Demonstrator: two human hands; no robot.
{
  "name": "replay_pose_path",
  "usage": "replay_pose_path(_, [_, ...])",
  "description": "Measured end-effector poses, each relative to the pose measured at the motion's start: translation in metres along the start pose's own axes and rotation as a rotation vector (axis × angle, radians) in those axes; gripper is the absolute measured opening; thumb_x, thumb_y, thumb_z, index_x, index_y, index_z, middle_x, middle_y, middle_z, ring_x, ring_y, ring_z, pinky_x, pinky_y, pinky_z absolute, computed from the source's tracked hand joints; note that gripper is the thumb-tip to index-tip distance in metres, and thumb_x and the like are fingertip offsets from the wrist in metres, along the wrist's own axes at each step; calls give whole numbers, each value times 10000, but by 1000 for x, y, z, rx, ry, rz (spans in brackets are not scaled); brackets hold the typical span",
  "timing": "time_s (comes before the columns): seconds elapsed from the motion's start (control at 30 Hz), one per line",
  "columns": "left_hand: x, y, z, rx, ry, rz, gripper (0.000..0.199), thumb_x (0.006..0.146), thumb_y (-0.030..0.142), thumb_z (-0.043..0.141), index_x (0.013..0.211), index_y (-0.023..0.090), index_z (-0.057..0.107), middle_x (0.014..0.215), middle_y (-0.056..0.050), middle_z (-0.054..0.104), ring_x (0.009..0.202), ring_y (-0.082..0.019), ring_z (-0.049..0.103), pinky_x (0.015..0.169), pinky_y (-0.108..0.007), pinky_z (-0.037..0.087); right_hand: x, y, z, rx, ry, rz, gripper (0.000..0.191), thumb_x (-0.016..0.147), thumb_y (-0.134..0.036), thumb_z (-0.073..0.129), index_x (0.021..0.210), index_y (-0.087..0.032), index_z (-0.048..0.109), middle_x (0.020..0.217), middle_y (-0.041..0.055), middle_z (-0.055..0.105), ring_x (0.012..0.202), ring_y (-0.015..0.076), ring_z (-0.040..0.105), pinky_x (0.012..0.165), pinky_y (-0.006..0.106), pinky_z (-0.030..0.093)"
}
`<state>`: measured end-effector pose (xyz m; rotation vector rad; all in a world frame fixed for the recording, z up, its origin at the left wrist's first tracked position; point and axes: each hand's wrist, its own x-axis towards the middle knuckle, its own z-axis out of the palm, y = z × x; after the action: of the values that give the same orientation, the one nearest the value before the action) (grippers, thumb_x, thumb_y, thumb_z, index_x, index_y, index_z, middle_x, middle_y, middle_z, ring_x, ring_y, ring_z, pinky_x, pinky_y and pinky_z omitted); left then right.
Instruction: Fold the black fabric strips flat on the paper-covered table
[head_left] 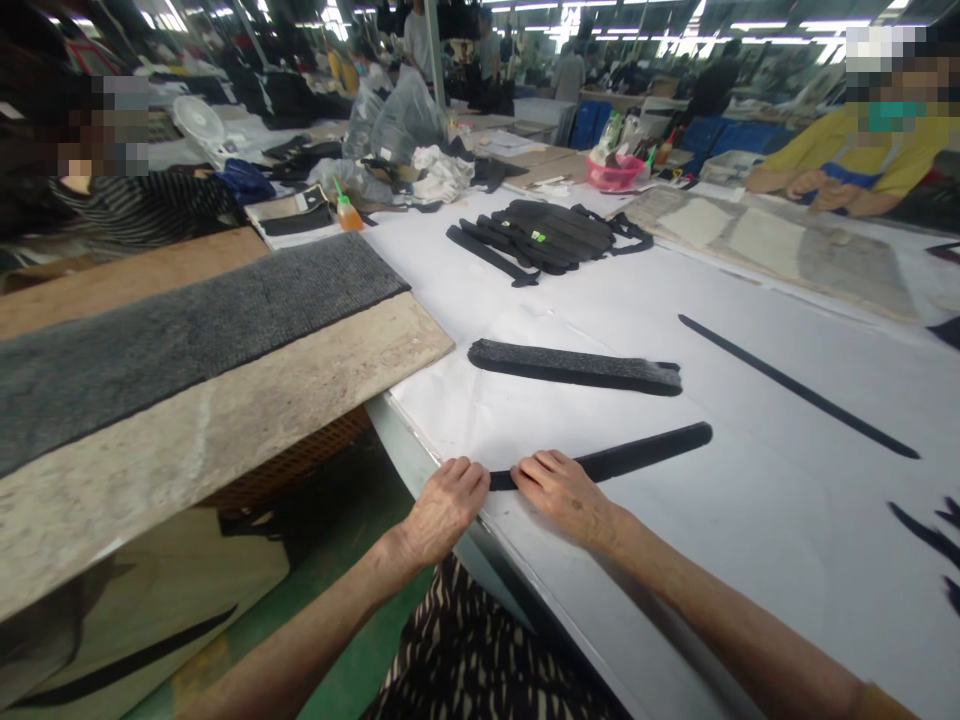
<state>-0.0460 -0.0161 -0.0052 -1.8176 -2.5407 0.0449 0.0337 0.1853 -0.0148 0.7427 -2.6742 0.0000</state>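
Large open hall, lit by rows of ceiling tube lights, with bright windows at the far end. Painted green floor (341,650). White-covered surface (787,520) in the foreground; pale, stained board (300,400) adjoining at left. Slim upright post (435,55) beyond. Blue bins (589,125) stand in the background.
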Motion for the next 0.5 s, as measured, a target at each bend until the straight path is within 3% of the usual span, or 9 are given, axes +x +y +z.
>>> replay_pose_path(0.17, [3,0,-2,60,1,72,221,858,74,453,1055,82,553,915,-90,545,800,-229,463,720,-362,423,2,1,-2,-29,-66,-25,161,862,-60,469,916,-118,610,821,62,527,751,185,449,652,319,377])
replay_pose_path(0.27, [2,5,-9,145,34,103,191,842,79,470,1013,89,554,886,-83,537,780,-228,465,675,-354,408,1,-6,1,-36,-25,-27,169,843,-45,467,916,-128,594,808,54,533,736,182,464,642,320,387])
replay_pose_path(0.37, [0,12,-6,195,131,154,99,841,157,523,919,103,550,824,-60,505,720,-201,456,610,-330,376,-5,-12,21,-53,163,-22,225,831,-20,398,895,-144,575,801,51,556,721,173,490,673,323,412])
replay_pose_path(0.5, [3,4,26,320,414,170,124,861,194,531,755,134,509,667,-7,410,567,-141,371,499,-289,274,-9,-3,66,-114,515,-84,193,848,-105,421,922,-185,581,763,30,581,704,164,542,628,285,442])
